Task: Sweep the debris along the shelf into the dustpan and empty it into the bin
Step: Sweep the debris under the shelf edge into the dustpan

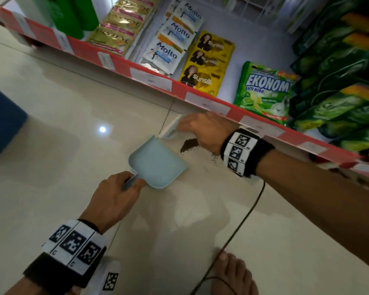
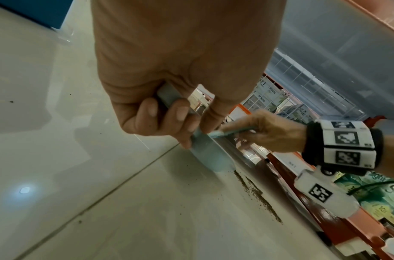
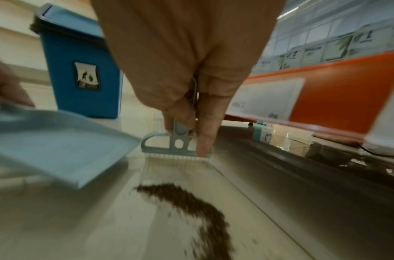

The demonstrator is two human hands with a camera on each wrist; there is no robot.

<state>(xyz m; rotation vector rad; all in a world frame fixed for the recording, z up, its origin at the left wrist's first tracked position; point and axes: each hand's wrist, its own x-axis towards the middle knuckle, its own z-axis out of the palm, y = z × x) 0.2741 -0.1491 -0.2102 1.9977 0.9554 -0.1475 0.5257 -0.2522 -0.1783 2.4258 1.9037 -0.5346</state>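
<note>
The floor (image 1: 77, 107) runs under the red-edged shelf (image 1: 200, 99), and the blue bin (image 3: 80, 66) stands well off to the person's left, beyond the dustpan. The dustpan (image 1: 156, 162) lies on the tiles with its open lip facing the shelf and the debris (image 1: 188, 144), a dark streak just beside that lip and running along the shelf's foot. The brush (image 3: 175, 146) sits past the far end of the streak, its bristle bar crosswise to the streak, so a pull back toward the pan would probably carry the grains in.

The right hand (image 1: 202, 133) is nearer the debris; its fingers (image 3: 204, 133) are curled tight on the brush handle, one laid down onto the head. The left hand (image 1: 113, 199) grips the dustpan's handle, fingers (image 2: 180, 114) wrapped round it. Whether the lip lies flat on the floor is unclear.
</note>
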